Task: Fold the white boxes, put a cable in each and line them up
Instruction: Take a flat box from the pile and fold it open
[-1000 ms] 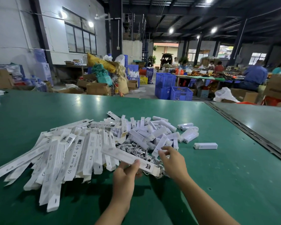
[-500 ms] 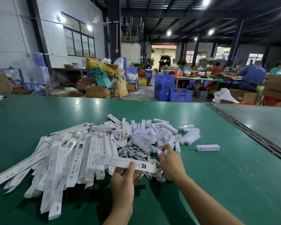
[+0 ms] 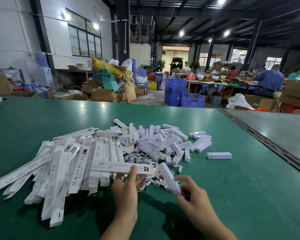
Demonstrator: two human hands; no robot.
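While left grip [image 3: 126,193] still holds flat blank [image 3: 111,166] (unfolded box), right grip [image 3: 192,200] — back from pile [image 3: 156,146] — pinches folded box [image 3: 168,179].

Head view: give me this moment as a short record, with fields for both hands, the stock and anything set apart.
left hand: pinches a flat box near its right end
right hand: holds a folded box, tilted
flat stock: heap of flat boxes, left
folded stock: heap of folded boxes, farther back
cables: tangled between the heaps
set apart: single box, right, on green table
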